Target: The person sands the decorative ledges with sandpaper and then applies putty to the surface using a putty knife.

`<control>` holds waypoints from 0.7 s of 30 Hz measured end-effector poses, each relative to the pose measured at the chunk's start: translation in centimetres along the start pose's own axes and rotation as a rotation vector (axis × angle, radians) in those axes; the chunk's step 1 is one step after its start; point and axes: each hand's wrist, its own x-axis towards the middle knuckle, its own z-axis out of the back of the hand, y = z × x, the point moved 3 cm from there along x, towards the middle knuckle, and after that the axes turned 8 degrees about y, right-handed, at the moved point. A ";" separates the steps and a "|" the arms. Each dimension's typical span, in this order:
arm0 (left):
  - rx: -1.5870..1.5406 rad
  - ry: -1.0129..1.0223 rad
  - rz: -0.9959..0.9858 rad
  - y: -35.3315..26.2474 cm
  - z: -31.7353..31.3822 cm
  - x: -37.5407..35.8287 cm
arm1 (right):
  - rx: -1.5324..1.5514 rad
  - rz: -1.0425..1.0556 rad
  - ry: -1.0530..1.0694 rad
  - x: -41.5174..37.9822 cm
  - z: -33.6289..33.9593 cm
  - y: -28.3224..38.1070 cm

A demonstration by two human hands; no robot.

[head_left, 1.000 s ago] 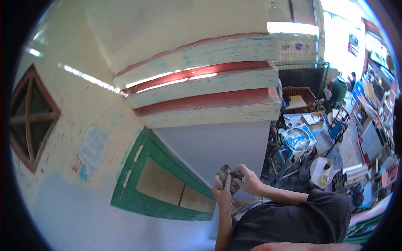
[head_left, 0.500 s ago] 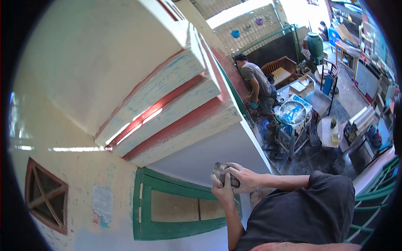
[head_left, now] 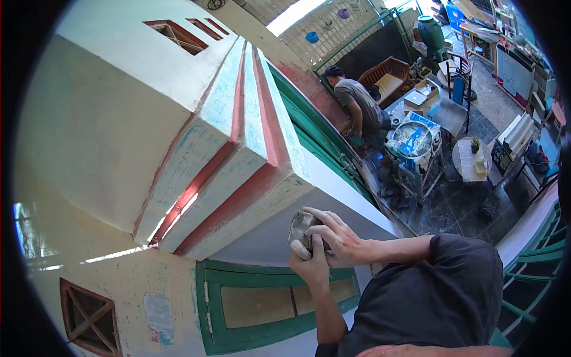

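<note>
A grey, dusty block-like object (head_left: 302,226) is held up between both hands, below the striped ledge (head_left: 238,196). My right hand (head_left: 340,237) reaches in from the right, its fingers wrapped over the object's upper side. From below, my left hand (head_left: 312,265) grips its lower edge, with fingers and thumb pressed against it. The two hands touch each other. Pale dust covers the fingers. The ledge has pale, flaking bands and red grooves. Part of the object is hidden behind the fingers.
A green-framed window (head_left: 259,306) lies below the hands. Further back, another person (head_left: 360,107) bends beside a green door. A paint-stained stand with a basin (head_left: 413,140), a round table (head_left: 467,157) and a bench (head_left: 386,80) stand on the lower floor.
The view has turned, showing more of the ledge and upper wall. My hands and the grey object sit slightly further left and higher in view, and my right hand's fingers have shifted on it.
</note>
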 end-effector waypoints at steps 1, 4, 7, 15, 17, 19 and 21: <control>-0.025 0.010 -0.015 -0.5 -0.4 0.3 | 0.003 0.016 -0.053 0.2 0.3 -0.1; -0.053 -0.060 -0.093 -2.8 -1.7 1.2 | 0.032 0.022 -0.114 0.8 1.1 -0.6; -0.022 0.010 -0.043 -1.9 -1.8 1.7 | 0.044 0.034 -0.139 1.2 1.2 -1.7; 0.025 -0.051 -0.117 -1.7 -0.7 2.7 | 0.031 0.151 -0.133 2.6 1.0 -2.4; 0.014 -0.086 -0.152 -1.4 -0.1 2.8 | 0.015 0.188 -0.126 2.8 0.6 -2.4; 0.019 -0.050 -0.156 -1.1 0.3 2.9 | -0.024 0.184 -0.116 2.9 0.1 -2.5; 0.079 -0.052 -0.206 -0.2 0.9 3.0 | -0.067 0.203 -0.076 3.2 -0.1 -2.4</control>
